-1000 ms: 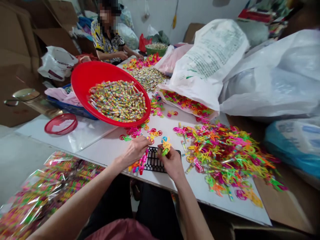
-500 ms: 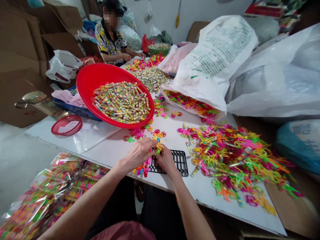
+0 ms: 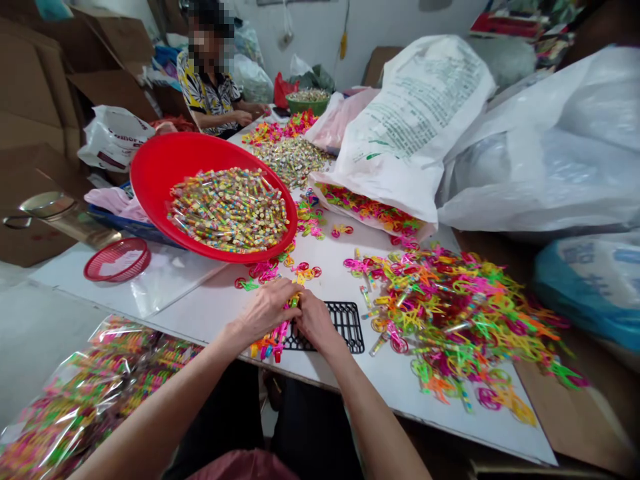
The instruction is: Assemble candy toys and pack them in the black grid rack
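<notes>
My left hand (image 3: 267, 310) and my right hand (image 3: 314, 319) meet over the left part of a black slotted rack (image 3: 345, 325) near the table's front edge. Between their closed fingers is a small yellow-green plastic piece (image 3: 294, 302), largely covered by the fingers. Pink, orange and red plastic pieces (image 3: 267, 347) lie in a row at the rack's left end, below my left hand. To the right spreads a big heap of colourful plastic pieces (image 3: 450, 307), some with clear tubes attached.
A tilted red basin (image 3: 160, 167) of small filled tubes stands behind my left hand. White sacks (image 3: 410, 113) lie at the back right. A small red basket (image 3: 117, 260) sits left. Another person (image 3: 210, 87) works at the far end. Packed bags (image 3: 100, 393) lie lower left.
Both hands have come down closer to the rack, bringing the small piece with them. The whole view has shifted slightly, so the surroundings appear further left.
</notes>
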The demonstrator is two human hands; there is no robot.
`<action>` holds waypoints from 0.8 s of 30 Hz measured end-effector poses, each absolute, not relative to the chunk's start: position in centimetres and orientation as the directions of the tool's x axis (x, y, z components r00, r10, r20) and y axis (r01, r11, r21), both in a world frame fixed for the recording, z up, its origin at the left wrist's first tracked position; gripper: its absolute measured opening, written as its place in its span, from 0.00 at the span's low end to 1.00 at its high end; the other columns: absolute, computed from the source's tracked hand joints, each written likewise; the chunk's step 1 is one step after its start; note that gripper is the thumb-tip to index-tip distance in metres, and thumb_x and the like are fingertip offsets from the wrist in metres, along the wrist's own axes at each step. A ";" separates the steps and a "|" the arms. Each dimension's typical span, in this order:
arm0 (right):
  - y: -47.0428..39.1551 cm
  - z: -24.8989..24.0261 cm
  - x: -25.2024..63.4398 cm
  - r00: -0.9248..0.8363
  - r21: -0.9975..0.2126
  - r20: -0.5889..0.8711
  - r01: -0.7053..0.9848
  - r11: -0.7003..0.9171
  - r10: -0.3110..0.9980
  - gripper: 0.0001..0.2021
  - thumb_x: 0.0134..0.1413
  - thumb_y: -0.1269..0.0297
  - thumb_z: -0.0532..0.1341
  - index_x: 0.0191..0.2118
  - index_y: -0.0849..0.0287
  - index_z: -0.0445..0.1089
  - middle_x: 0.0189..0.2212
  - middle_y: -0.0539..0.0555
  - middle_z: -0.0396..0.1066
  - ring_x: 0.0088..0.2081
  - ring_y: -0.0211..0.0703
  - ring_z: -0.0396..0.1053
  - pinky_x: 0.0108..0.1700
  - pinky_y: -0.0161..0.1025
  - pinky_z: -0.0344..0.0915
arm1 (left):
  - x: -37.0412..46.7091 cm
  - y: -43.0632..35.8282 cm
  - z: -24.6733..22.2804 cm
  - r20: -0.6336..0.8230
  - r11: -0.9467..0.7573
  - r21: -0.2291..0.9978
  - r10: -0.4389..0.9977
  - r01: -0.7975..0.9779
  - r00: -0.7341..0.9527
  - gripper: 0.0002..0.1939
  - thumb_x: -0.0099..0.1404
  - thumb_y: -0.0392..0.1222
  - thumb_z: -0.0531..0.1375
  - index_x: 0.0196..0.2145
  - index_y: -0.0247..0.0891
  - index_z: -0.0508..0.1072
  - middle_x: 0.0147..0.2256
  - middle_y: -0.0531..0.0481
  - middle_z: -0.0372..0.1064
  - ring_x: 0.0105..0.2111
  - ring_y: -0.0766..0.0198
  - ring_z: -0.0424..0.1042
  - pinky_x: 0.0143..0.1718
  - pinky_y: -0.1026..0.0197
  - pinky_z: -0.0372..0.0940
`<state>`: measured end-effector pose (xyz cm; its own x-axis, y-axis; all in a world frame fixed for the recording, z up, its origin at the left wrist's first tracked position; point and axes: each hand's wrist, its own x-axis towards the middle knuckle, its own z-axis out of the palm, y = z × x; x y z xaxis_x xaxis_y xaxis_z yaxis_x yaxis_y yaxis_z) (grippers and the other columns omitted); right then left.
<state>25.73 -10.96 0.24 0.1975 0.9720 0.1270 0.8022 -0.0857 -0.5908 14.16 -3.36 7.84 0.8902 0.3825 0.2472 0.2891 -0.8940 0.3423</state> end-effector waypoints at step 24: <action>-8.4 6.5 41.3 0.400 -0.389 0.161 0.866 -0.314 0.902 0.09 0.58 0.68 0.55 0.44 0.64 0.66 0.40 0.57 0.67 0.40 0.41 0.66 0.41 0.42 0.63 | 13.2 -4.7 6.5 0.361 -0.908 0.406 0.264 0.105 0.894 0.06 0.66 0.35 0.51 0.38 0.36 0.68 0.32 0.49 0.68 0.35 0.65 0.67 0.39 0.62 0.62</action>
<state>41.26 -8.40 6.51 0.3997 0.9024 0.1610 0.8660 -0.3142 -0.3889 13.19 -4.70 6.51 0.8944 0.2645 0.3607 0.1046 -0.9078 0.4062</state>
